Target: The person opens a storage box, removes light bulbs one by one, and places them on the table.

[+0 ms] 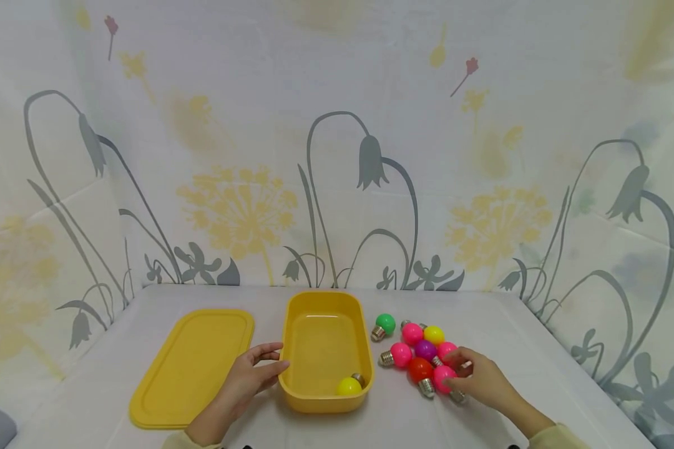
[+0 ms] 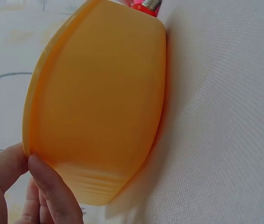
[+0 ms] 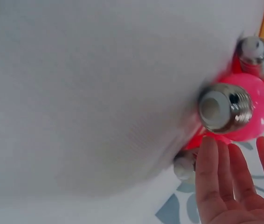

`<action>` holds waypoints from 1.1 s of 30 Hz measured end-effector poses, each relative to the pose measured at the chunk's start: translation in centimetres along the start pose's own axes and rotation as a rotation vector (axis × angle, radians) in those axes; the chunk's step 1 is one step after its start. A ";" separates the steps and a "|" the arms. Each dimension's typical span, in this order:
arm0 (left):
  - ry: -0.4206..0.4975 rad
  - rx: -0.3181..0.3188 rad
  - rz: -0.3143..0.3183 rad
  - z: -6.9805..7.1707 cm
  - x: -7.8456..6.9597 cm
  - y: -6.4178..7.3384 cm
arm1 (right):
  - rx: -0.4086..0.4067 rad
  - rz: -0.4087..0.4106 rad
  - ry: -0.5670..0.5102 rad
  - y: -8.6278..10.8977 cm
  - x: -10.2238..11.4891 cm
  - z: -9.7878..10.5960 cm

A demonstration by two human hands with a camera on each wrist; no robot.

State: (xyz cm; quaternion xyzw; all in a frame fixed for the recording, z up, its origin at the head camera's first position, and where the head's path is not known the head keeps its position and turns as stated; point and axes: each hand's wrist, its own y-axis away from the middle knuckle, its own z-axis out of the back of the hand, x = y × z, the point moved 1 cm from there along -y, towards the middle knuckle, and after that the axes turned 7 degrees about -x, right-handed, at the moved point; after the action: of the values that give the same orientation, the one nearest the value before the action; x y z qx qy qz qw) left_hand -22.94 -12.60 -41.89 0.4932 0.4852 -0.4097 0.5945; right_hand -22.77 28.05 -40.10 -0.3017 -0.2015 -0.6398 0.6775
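My left hand (image 1: 246,379) pinches the left rim of a yellow plastic container (image 1: 322,406); in the left wrist view, thumb and finger meet at the container's edge. Inside it, at the front right corner, lies a yellow light bulb (image 1: 348,387). Over on the right, my right hand (image 1: 481,377) is beside a cluster of coloured bulbs, fingers spread around a pink bulb (image 1: 444,377). From the right wrist, that pink bulb (image 3: 259,105) shows its metal screw base, and the fingers (image 3: 209,173) look straight. A red bulb (image 1: 420,369) lies just left of it.
A flat yellow lid (image 1: 196,368) lies left of the container. Behind the pink bulb are a purple bulb (image 1: 425,349), a yellow bulb (image 1: 434,335) and other pink ones. A green bulb (image 1: 385,323) sits nearer the container. Flower-printed cloth (image 1: 337,206) backs the white table.
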 end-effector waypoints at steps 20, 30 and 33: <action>0.011 0.012 -0.001 0.0 0.0 0.1 | 0.133 0.188 -0.127 -2.2 6.0 1.7; 0.012 0.002 0.001 -0.1 0.0 0.1 | 0.304 0.226 -0.299 -3.6 9.0 0.8; 0.013 0.000 -0.002 -0.1 -0.1 0.1 | 0.383 0.222 -0.359 -4.0 10.2 0.3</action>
State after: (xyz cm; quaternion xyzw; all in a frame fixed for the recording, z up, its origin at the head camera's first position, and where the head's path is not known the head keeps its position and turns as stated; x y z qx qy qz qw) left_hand -22.89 -12.49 -41.83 0.4952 0.4895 -0.4072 0.5910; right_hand -25.69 20.65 -32.53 -0.2968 -0.4010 -0.4483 0.7417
